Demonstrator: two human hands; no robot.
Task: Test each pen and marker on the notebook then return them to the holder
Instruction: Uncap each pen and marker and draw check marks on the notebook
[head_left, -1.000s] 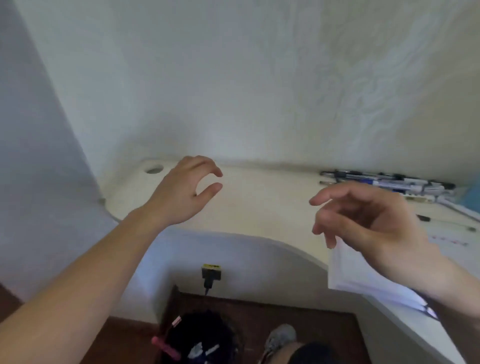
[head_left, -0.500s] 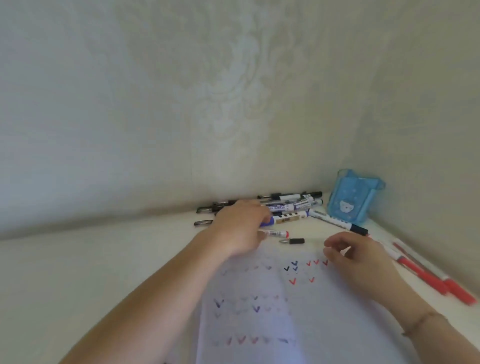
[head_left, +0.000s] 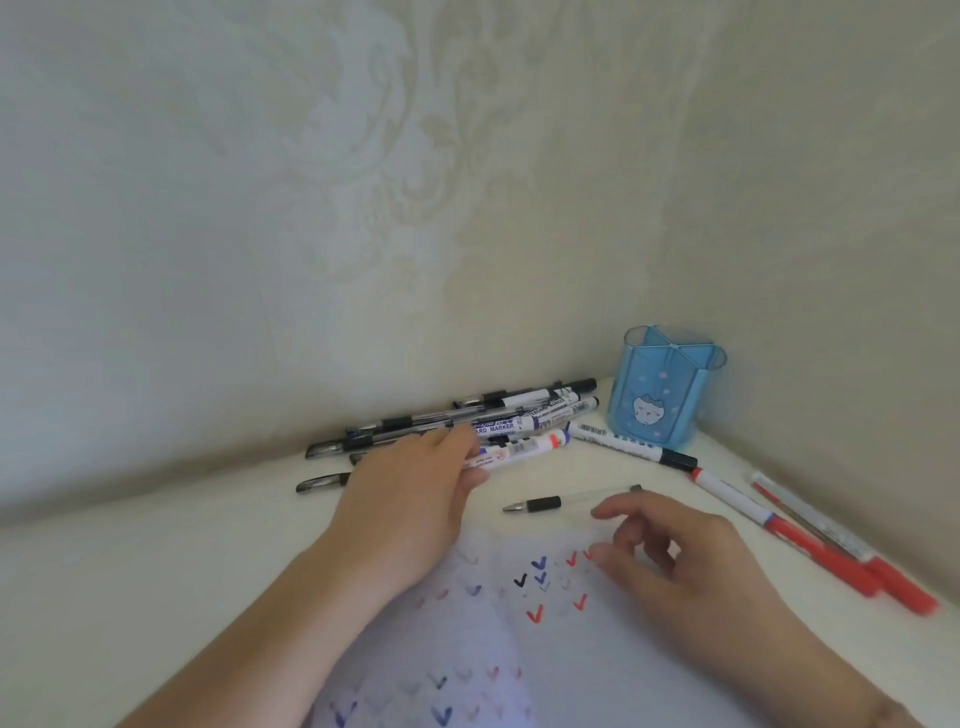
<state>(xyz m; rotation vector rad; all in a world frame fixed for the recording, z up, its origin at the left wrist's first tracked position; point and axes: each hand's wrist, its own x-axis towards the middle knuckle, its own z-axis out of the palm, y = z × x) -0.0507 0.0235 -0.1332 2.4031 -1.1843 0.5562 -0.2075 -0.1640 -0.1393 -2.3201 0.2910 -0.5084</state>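
While left hand (head_left: 410, 488) grips marker (head_left: 524, 448) | right hand (head_left: 670, 551) loosely curled, empty | holder (head_left: 660, 400) beyond

One holder (head_left: 655, 402), one notebook (head_left: 519, 660), two hands, two red markers (head_left: 810, 545).

Changes since the earlier pictures, for your record:

- Your view: one second ago it faced the desk's left end and the floor below; now it faces the corner with the pile of pens (head_left: 467, 421) and the blue holder (head_left: 660, 395).
- Your left hand (head_left: 410, 499): then raised and empty, now down on the pile, fingers over a white marker (head_left: 519, 449).
- Your right hand (head_left: 670, 556): then lifted, now low over the notebook (head_left: 519, 649), fingers loosely curled, just short of the loose black pen (head_left: 540, 504).
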